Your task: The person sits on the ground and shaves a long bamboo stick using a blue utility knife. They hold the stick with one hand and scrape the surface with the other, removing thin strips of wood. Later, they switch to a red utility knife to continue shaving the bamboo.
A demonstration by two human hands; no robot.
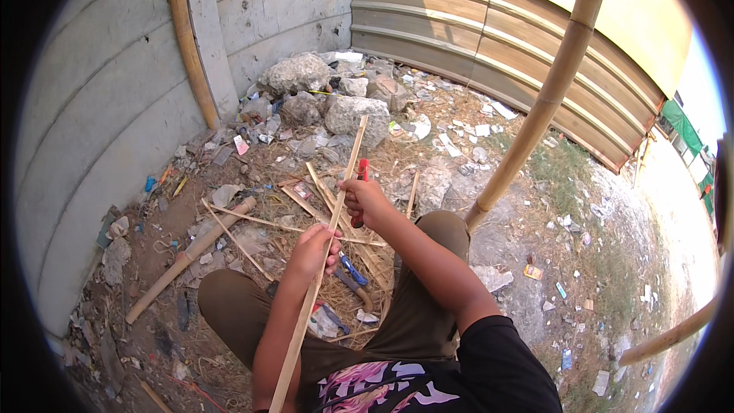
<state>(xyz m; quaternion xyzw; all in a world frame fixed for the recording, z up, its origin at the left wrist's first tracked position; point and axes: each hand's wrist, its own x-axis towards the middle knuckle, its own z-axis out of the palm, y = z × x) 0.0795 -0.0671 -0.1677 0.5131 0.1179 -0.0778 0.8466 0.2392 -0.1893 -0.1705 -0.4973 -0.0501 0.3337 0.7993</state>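
Note:
A long, pale bamboo strip [303, 321] runs from beside my lap up and away toward the rubble. My left hand [310, 250] is closed around its middle, between my knees. Farther up, my right hand [365, 203] is closed on a red-and-black handled tool [362, 170], its kind unclear, held upright against the strip. Most of the tool is hidden by the fingers. Below my hands, a blue-handled tool [352, 268] and a tool with a brown wooden handle [358, 291] lie on straw and shavings. More bamboo strips [375, 260] lie crossed there.
A thick bamboo pole [191, 258] lies at my left. Another bamboo pole [547, 103] slants up beside my right knee. Rocks [298, 75] and litter are piled ahead, before a concrete wall [115, 107] and a corrugated metal fence [451, 23]. Scraps are scattered over the ground.

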